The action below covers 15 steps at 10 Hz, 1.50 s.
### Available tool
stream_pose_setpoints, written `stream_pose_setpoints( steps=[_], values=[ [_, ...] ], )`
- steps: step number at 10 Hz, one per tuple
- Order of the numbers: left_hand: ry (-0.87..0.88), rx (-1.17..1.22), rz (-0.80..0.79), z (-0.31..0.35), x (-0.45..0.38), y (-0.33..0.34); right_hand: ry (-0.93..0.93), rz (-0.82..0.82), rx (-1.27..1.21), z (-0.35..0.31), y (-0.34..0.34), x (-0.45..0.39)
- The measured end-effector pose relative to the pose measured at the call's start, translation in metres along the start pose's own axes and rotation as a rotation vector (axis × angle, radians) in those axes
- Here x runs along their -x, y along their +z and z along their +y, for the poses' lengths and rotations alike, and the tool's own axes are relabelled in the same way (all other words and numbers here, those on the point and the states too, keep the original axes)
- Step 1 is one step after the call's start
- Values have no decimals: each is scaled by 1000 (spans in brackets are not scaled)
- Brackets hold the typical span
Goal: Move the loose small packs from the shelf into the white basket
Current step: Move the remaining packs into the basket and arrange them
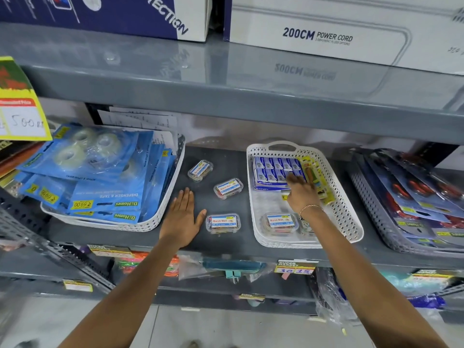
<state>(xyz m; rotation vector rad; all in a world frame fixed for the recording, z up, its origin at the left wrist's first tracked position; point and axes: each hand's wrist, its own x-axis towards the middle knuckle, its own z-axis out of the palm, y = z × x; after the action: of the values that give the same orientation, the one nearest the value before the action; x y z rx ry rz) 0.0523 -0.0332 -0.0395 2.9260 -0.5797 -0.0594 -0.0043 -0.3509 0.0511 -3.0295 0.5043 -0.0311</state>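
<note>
Three small clear packs with white-and-blue labels lie loose on the dark shelf (221,156): a far one (200,170), a middle one (228,188) and a near one (223,223). The white basket (350,212) stands to their right and holds blue boxes (275,173), a yellow carded item (316,179) and one small pack (280,223) at its near end. My left hand (182,217) lies flat and open on the shelf, just left of the near pack. My right hand (301,190) is inside the basket, fingers on the blue boxes, holding nothing that I can see.
A white basket of blue tape packs (105,187) fills the left of the shelf. A grey basket with carded red items (414,197) sits at the right. Large boxes stand on the shelf above (251,81). Price tags (295,267) and hanging goods are below.
</note>
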Motion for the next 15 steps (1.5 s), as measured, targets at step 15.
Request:
stream_pose_setpoints(
  steps=[15],
  values=[
    [-26,8,-50,4,3,-7,-234,-127,1,-32,14,2]
  ],
)
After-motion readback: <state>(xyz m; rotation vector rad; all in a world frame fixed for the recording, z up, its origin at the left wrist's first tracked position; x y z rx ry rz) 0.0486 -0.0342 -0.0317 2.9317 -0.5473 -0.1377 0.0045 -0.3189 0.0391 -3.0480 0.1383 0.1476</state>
